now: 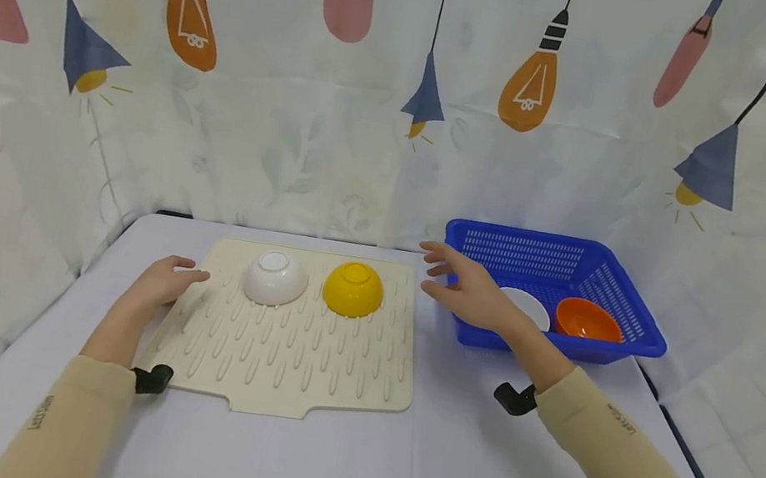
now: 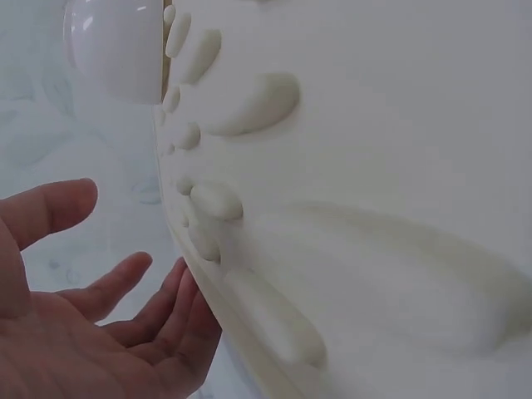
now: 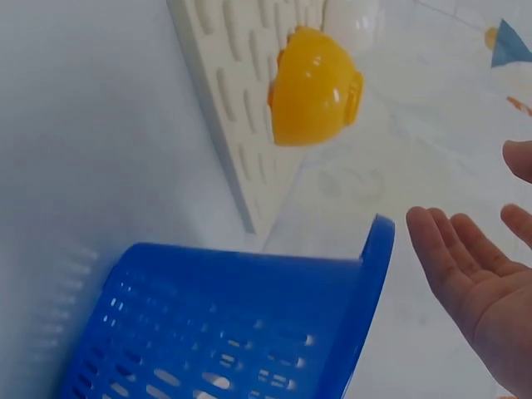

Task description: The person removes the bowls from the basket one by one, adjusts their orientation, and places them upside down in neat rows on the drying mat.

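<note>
Hands hovering by the drying mat

Left hand (image 1: 166,281) is resting open-fingered on the cream mat (image 1: 287,358) at centre; right hand (image 1: 469,290), fingers spread and holding nothing, is hovering beside the blue basket (image 1: 634,302).

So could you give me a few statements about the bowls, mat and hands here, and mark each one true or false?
1. The yellow bowl sits upside down on the mat. True.
2. The orange bowl is on the mat. False: it lies in the blue basket.
3. The right hand holds a bowl. False: it is open and holds nothing.
4. The left hand rests at the mat's left edge. True.
5. The white bowl is upside down on the mat. True.
</note>
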Demonstrator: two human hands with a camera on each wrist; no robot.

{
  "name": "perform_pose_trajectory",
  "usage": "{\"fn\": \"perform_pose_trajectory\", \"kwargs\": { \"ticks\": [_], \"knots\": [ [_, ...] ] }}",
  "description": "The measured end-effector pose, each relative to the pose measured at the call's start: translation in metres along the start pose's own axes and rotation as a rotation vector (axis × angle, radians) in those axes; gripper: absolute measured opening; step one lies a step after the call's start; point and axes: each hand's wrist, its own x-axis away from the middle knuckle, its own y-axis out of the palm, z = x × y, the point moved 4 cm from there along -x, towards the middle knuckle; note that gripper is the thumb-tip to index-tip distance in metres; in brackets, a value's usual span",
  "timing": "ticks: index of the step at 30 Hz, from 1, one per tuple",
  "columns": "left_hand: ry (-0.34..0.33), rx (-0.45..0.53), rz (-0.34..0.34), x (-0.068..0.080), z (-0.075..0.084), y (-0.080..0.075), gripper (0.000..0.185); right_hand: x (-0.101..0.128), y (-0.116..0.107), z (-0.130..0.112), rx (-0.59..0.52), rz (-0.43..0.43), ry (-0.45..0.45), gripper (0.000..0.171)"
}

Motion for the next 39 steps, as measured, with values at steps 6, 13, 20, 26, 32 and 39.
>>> {"fn": "perform_pose_trajectory", "kwargs": {
  "ticks": [6,13,20,26,32,39],
  "knots": [
    [0.027,0.001,0.013,-0.008,-0.009,-0.004,0.070,0.001,-0.010,0.006,-0.031,0.024,0.008,0.059],
    [0.001,0.015,-0.020,-0.015,-0.016,-0.008,0.068,0.003,-0.018,0.017,-0.065,0.029,0.032,0.061],
    [-0.001,0.037,-0.024,-0.024,-0.022,-0.009,0.065,0.005,-0.030,0.035,-0.155,0.034,0.066,0.059],
    [-0.001,0.064,-0.020,-0.024,-0.022,-0.010,0.064,0.009,-0.040,0.049,-0.184,0.041,0.096,0.056],
    [-0.003,0.102,-0.016,-0.023,-0.019,-0.011,0.067,0.012,-0.052,0.059,-0.195,0.042,0.149,0.055],
    [0.003,0.130,-0.027,-0.022,-0.018,-0.012,0.068,0.018,-0.064,0.071,-0.203,0.021,0.213,0.054]
  ]
}}
